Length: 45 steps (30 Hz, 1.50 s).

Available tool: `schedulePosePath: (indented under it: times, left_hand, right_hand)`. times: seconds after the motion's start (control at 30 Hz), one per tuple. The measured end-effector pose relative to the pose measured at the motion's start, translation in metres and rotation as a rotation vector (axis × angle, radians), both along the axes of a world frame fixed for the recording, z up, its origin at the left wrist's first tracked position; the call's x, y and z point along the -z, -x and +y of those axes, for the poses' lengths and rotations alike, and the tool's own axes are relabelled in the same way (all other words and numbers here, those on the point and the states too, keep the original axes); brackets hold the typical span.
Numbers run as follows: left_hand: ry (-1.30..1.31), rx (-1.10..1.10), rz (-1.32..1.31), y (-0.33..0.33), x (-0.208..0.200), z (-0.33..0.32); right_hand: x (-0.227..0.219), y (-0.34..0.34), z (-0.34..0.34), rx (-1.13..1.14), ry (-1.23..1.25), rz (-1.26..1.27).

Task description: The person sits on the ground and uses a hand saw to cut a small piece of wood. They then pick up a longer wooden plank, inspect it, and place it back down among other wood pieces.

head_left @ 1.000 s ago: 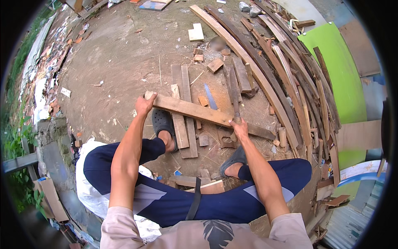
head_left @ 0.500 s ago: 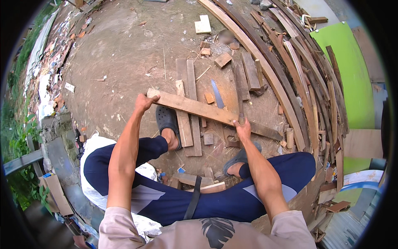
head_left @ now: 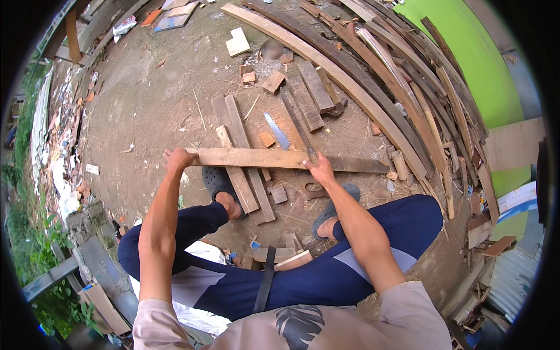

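Note:
A long wooden board (head_left: 248, 157) lies level across the space ahead of my knees. My left hand (head_left: 179, 158) is closed round its left end, and my right hand (head_left: 320, 170) grips it near the right end. Past my right hand, a darker plank (head_left: 359, 165) extends to the right; where it meets the board is covered. Behind the board rests a handsaw (head_left: 276, 130), its toothed blade showing and its middle hidden by the board. Two narrow planks (head_left: 252, 188) pass beneath the board at a slant beside my left clog.
Long timbers (head_left: 344, 76) are stacked in a curve along the right, before a green panel (head_left: 478, 64). Short wood blocks (head_left: 273, 81) and planks (head_left: 315, 87) are scattered on the dirt ahead. A low block wall (head_left: 102, 256) and litter line the left side.
The board has swung from a slant to nearly level, its left end coming nearer to me with my left hand. My view has turned, so the ground things appear shifted left.

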<state>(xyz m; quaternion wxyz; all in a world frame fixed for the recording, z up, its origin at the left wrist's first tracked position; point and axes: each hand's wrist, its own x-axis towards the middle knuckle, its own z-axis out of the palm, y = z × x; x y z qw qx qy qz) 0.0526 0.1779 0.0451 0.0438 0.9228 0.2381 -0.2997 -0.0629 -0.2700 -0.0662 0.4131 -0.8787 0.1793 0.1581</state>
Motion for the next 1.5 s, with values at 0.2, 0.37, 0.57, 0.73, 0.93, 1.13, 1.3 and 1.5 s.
schedulePosePath:
  times: [0.2, 0.37, 0.57, 0.73, 0.93, 1.13, 1.3, 1.5]
  left_hand:
    - [0.085, 0.688, -0.169, 0.019, 0.017, -0.148]
    - [0.164, 0.99, -0.03, 0.071, 0.052, -0.26]
    - [-0.037, 0.967, -0.034, 0.08, 0.07, -0.287]
    - [0.037, 0.896, 0.032, 0.078, 0.069, -0.287]
    - [0.044, 0.904, 0.025, 0.077, 0.068, -0.288]
    - [0.004, 0.912, 0.063, 0.078, 0.071, -0.289]
    - [0.023, 0.877, 0.068, 0.076, 0.069, -0.291]
    - [0.028, 0.864, 0.042, 0.078, 0.071, -0.29]
  right_hand:
    - [-0.018, 0.032, -0.008, 0.16, -0.049, 0.001]
    - [-0.032, 0.077, -0.005, 0.375, -0.131, 0.151]
    - [-0.039, 0.109, 0.028, 0.35, -0.079, 0.225]
    - [-0.038, 0.127, 0.039, 0.39, -0.141, 0.293]
    - [-0.048, 0.13, 0.047, 0.352, -0.114, 0.304]
    - [-0.078, 0.137, 0.047, 0.322, -0.13, 0.334]
    - [-0.115, 0.146, 0.029, 0.246, -0.111, 0.382]
    - [-0.163, 0.173, 0.02, 0.274, -0.208, 0.552]
